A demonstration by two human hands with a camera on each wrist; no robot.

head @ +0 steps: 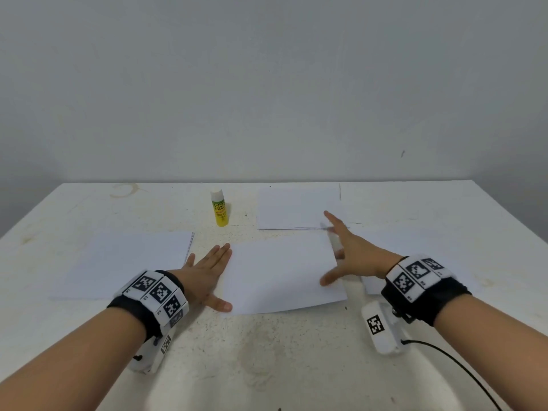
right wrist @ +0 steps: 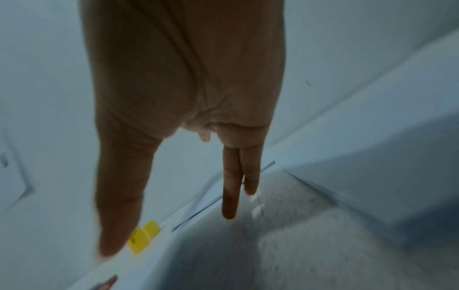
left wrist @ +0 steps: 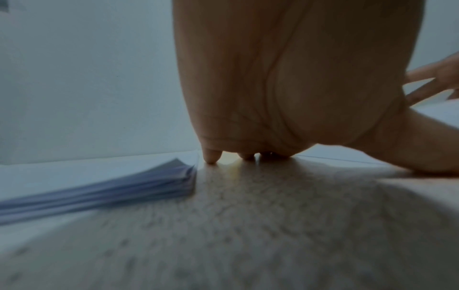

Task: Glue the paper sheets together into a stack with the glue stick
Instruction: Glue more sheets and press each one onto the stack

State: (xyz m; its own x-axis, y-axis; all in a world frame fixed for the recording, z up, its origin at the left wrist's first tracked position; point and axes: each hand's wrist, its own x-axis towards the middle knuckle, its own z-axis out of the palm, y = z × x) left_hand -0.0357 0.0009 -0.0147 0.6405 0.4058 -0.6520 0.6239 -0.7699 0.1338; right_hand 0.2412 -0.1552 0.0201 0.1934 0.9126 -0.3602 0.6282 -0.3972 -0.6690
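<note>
A white paper sheet [head: 281, 274] lies on the table in front of me, between both hands. My left hand [head: 207, 271] lies flat with straight fingers against the sheet's left edge, thumb at its near corner. My right hand [head: 344, 250] is spread open at the sheet's right edge, thumb resting on the paper; its fingers [right wrist: 231, 186] point down at the table. A yellow glue stick [head: 220, 208] with a white cap stands upright behind the sheet. A thick pile of sheets [head: 127, 262] lies to the left, its edge [left wrist: 139, 186] close to my left hand.
A thinner pile of paper [head: 296, 209] lies at the back right, and another sheet [head: 415, 250] lies under my right wrist. The white speckled table [head: 267, 360] ends at a grey wall. A black cable [head: 462, 369] trails from my right wrist camera.
</note>
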